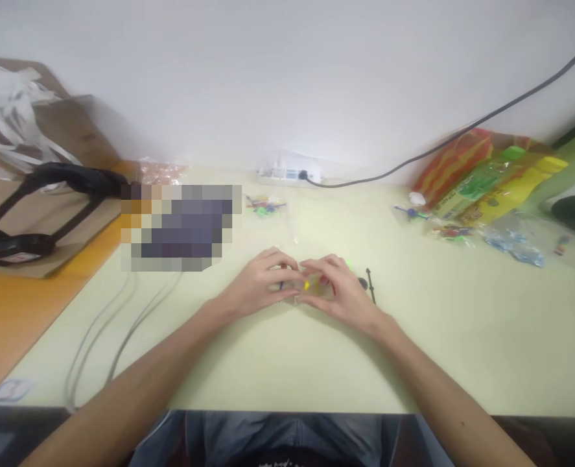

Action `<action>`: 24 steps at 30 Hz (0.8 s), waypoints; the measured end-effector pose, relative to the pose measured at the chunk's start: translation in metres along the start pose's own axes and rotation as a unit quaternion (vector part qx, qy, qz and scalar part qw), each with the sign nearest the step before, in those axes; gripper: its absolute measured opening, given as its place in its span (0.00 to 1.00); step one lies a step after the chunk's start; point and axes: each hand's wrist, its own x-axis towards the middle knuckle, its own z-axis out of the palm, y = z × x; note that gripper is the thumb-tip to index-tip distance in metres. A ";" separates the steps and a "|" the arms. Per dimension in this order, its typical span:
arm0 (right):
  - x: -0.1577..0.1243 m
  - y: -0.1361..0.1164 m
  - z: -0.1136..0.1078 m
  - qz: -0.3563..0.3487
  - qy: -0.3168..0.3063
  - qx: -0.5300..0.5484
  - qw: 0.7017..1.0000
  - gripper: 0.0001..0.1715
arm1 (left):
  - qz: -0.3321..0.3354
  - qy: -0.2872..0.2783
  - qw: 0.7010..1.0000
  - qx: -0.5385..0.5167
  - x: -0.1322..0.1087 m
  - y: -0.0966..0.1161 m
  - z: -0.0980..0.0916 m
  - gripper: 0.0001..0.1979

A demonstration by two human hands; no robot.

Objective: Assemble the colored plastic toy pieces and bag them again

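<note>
Both hands meet at the middle of the pale green table. My left hand and my right hand have their fingers curled around a small clear plastic bag of little coloured pieces, with yellow, red and blue bits showing between the fingertips. The bag rests low on the table surface. Just to the right of my right hand lies a thin black rod-shaped piece and a small dark round piece.
A second small bag of coloured pieces lies farther back. A white power strip with a black cable sits at the wall. Colourful packages and clear bags are at right. A brown paper bag with black straps is at left.
</note>
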 end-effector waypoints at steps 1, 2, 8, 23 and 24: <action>0.000 0.002 -0.002 -0.008 -0.004 -0.011 1.000 0.29 | -0.003 0.006 1.000 -0.003 0.000 0.001 0.000 0.10; 0.000 0.004 -0.005 -0.016 -0.008 -0.028 0.999 0.28 | -0.005 0.012 1.000 -0.007 0.001 0.001 -0.001 0.10; -0.002 0.018 -0.013 -0.030 -0.010 -0.158 0.987 0.08 | -0.032 0.018 0.999 -0.023 0.004 0.005 -0.003 0.09; -0.002 0.029 0.000 -0.043 -0.030 -0.171 0.984 0.07 | -0.053 0.013 0.998 -0.020 0.004 0.006 -0.004 0.10; -0.002 0.029 -0.001 -0.044 -0.031 -0.171 0.984 0.07 | -0.053 0.011 0.998 -0.021 0.004 0.006 -0.004 0.10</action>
